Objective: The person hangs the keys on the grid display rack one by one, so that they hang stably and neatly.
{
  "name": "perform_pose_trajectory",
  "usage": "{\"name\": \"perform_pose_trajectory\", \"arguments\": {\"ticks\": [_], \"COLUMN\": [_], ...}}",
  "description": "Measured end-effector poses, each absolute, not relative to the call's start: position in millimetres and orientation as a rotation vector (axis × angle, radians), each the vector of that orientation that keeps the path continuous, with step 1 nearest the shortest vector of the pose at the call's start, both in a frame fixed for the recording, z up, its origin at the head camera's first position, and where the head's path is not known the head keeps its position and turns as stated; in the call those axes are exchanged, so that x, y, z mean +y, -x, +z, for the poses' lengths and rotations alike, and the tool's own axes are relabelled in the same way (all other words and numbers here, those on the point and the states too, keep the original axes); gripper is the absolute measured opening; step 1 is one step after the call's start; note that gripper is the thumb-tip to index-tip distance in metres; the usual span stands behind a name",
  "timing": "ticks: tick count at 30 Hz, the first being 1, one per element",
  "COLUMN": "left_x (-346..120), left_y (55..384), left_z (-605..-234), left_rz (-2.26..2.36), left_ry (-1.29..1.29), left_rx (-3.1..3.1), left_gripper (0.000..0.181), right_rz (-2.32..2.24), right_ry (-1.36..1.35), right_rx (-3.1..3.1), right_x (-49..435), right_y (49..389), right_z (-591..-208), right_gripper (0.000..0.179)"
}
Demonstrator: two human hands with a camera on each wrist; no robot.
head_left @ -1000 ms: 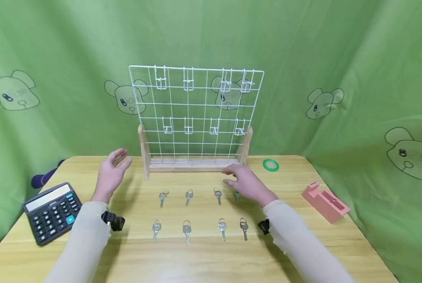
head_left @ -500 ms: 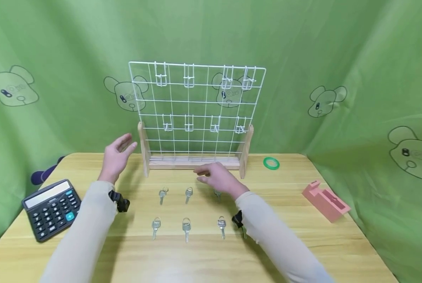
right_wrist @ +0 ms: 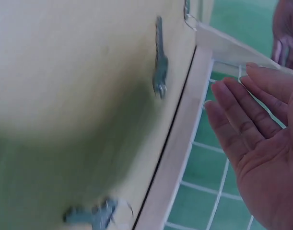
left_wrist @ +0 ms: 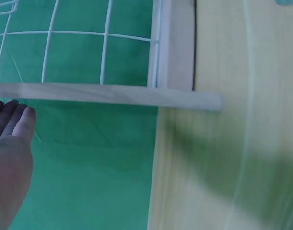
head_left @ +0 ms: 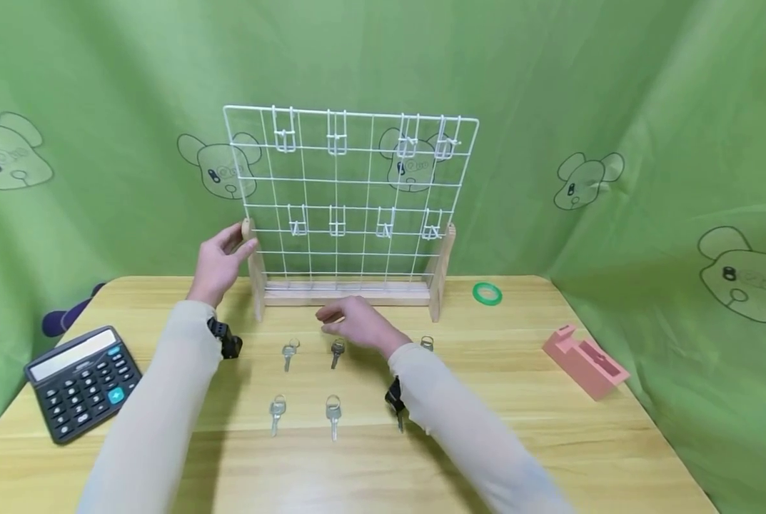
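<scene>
A white wire grid rack (head_left: 336,180) stands in a wooden base at the back of the table, with several small wire hooks (head_left: 337,222) hanging in two rows. My left hand (head_left: 218,263) is at the rack's left wooden post (left_wrist: 108,93), fingers fairly straight; whether they touch it I cannot tell. In front of the base's crossbar my right hand (head_left: 357,323) hovers over the table, its palm (right_wrist: 268,177) bare and fingers extended. Several keys with rings lie below in two rows, among them a back-row key (head_left: 335,355) and a front-row key (head_left: 333,414). My right arm covers some keys.
A black calculator (head_left: 83,382) lies at the left. On the right are a green tape roll (head_left: 487,293) and a pink tape dispenser (head_left: 585,363). A purple object (head_left: 68,319) shows past the left table edge. Green curtain hangs behind.
My right hand has swept left along the front of the rack, above the keys. My left hand has moved forward and right, up to the left post.
</scene>
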State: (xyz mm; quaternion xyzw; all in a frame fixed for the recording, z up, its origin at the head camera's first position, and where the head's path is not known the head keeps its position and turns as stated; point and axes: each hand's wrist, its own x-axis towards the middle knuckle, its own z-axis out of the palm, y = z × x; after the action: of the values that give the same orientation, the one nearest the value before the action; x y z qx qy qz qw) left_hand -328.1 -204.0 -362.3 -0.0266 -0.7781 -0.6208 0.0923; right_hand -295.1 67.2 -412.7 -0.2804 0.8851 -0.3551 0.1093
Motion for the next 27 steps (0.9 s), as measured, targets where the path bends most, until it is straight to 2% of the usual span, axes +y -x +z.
{"name": "perform_pose_trajectory", "arguments": {"ticks": [12,21,27], "left_x": [-204.1,-204.3,-202.3], "left_y": [337.7,338.9,340.9], "left_z": [-358.7,-357.2,-359.0], "left_rz": [-1.839,-1.850,-1.879], "left_ry": [0.054,0.055,0.047], "left_rx": [-2.301,-2.264,-2.235], "left_gripper": [0.058,0.053,0.052], "right_rz": [-0.961,-0.794,-0.717], "right_ry": [0.833,0.884,0.875], "right_rx": [2.568,2.654,2.713], "right_x": [25.1,11.5,8.3], "right_y": [297.9,299.5,302.6], "right_z": [-431.1,-436.4,-441.8], "right_gripper": [0.024,0.011,0.012]}}
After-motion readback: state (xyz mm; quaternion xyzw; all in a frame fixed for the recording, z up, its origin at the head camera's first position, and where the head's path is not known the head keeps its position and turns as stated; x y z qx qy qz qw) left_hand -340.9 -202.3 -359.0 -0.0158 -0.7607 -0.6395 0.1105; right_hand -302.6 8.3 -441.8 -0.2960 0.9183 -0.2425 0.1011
